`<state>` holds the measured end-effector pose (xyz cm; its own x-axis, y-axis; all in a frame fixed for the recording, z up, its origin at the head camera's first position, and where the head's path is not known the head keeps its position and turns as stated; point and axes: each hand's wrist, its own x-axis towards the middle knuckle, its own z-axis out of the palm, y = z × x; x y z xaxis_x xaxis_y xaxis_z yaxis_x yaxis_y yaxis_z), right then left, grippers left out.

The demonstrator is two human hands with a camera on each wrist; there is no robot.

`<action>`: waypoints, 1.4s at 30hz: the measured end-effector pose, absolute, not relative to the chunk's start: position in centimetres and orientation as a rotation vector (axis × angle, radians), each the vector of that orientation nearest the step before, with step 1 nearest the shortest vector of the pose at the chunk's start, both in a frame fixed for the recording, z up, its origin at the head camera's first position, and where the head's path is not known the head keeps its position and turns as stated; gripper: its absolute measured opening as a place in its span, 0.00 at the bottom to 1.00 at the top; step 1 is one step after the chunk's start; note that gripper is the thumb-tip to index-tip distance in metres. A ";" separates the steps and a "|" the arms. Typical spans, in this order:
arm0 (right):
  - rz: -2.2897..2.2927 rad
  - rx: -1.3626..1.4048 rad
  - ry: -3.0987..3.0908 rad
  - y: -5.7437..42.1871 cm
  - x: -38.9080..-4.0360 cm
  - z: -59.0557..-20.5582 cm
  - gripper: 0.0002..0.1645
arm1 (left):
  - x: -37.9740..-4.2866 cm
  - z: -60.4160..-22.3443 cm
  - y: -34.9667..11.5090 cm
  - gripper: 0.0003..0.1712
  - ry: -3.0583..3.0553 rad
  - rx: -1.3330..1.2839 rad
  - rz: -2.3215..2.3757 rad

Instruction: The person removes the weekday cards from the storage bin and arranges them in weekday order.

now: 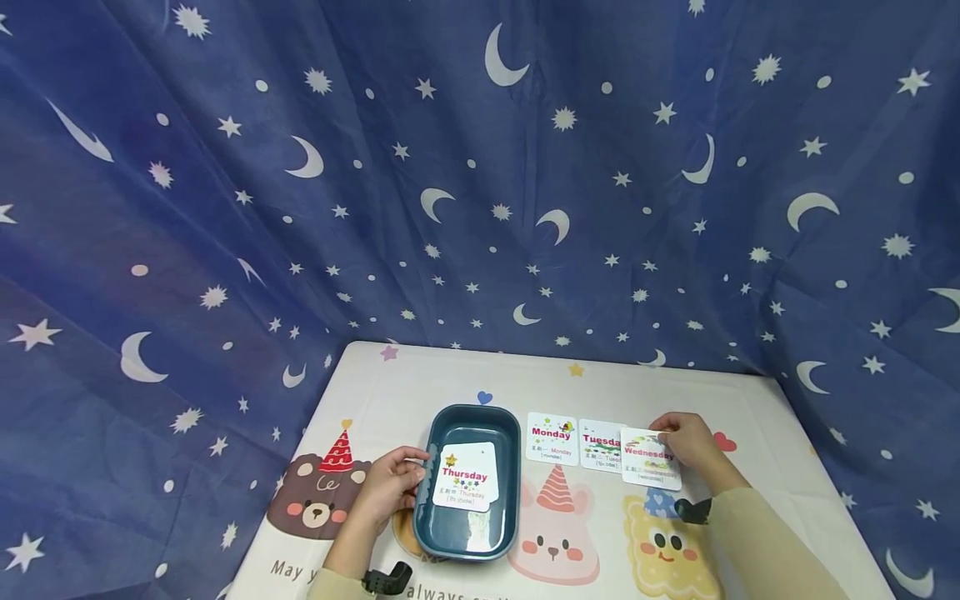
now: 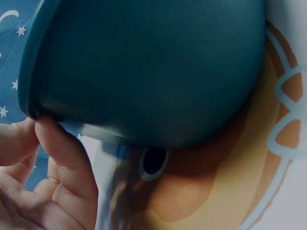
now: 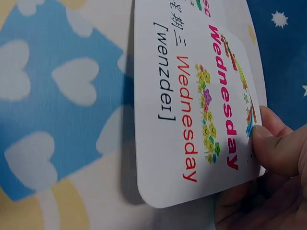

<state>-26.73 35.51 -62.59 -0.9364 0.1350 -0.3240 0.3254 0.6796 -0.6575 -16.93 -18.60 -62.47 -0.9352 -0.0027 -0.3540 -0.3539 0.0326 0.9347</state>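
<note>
My right hand pinches the Wednesday card at its right edge, thumb on top and fingers beneath. In the right wrist view the card is tilted, casting a shadow on the tablecloth. Its left edge overlaps the Tuesday card, which lies beside the Monday card. My left hand pinches the left rim of a dark teal plastic box. In the left wrist view, thumb and finger meet at the box rim. Inside the box the Thursday card lies on top of another card.
The white tablecloth carries printed cartoon animals, hearts and stars. Behind and beside the table hangs a dark blue curtain with moons and stars. A black wrist camera sits on the left wrist, another on the right.
</note>
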 end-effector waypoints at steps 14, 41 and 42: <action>-0.996 0.433 2.725 37.0 -27.0 -62.9 0.12 | -16.9 -62.4 -18.5 0.16 2.069 -0.376 1.979; -0.958 0.532 2.773 36.1 -27.1 -63.0 0.13 | -16.9 -62.4 -18.5 0.17 2.061 -0.368 1.990; -0.960 0.538 2.771 36.1 -27.1 -63.1 0.13 | -16.8 -62.4 -18.5 0.17 2.061 -0.368 1.990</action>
<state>-27.09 36.07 -63.14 -0.9224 0.2819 -0.2640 0.3849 0.7292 -0.5659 -16.84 -18.48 -62.38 -0.9361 -0.0058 -0.3517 -0.3517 0.0340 0.9355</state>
